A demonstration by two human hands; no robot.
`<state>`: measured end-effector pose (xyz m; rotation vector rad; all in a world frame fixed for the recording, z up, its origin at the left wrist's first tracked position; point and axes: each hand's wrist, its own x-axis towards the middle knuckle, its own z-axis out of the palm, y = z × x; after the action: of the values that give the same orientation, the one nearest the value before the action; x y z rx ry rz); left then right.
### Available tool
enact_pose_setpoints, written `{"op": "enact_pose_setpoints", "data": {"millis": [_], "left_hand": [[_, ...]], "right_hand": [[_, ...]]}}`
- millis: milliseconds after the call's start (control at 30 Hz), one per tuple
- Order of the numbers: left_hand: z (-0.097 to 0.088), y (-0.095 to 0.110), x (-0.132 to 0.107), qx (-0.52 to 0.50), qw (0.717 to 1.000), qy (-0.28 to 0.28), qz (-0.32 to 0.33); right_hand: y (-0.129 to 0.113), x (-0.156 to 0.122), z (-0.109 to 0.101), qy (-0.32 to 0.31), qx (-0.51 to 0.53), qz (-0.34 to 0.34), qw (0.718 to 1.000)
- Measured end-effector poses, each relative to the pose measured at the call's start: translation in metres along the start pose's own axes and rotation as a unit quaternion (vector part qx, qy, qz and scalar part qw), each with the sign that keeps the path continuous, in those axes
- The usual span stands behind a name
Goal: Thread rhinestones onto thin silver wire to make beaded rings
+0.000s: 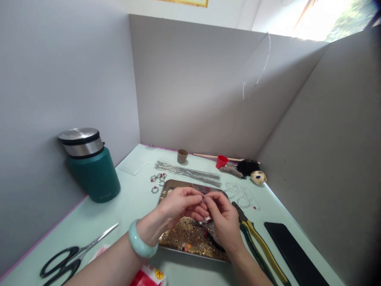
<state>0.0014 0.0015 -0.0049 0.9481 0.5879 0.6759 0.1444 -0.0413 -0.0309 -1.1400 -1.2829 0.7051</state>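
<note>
My left hand (pixel 184 203), with a pale green bangle (pixel 143 240) on its wrist, pinches a thin wire (pixel 194 189) between thumb and forefinger. Its other fingers are loosely spread. Right beside it, my right hand (pixel 222 216) pinches at the same spot, where a tiny purplish bead (pixel 203 200) shows between the fingertips. Both hands hover over a metal tray (pixel 175 183) holding gold beads (pixel 184 234). Small dark-handled pliers (pixel 214 241) lie in the tray, partly hidden by my right hand.
Behind the tray lies a bundle of wires (pixel 190 172), with beaded rings (pixel 155 190) to its left. Scissors (pixel 79 252) and a green flask (pixel 94 171) are left; large pliers (pixel 258 242), a black case (pixel 293 252) and clear cord (pixel 242 195) are right. Cups (pixel 182 156) stand behind.
</note>
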Motion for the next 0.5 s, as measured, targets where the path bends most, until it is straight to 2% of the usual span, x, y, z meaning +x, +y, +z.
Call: {"op": "enact_pose_setpoints", "data": {"millis": [300,500], "left_hand": [[-0.0019,0.0001,0.0000,0.045,0.999,-0.009,-0.017],[-0.0031,0.0041,-0.0028,0.055,0.998,-0.032,0.004]], "right_hand": [[0.0017,0.0014,-0.0024,0.003,-0.032,-0.044,0.999],[-0.0023,0.0064,-0.0099,-0.045,-0.018,-0.053,0.997]]}}
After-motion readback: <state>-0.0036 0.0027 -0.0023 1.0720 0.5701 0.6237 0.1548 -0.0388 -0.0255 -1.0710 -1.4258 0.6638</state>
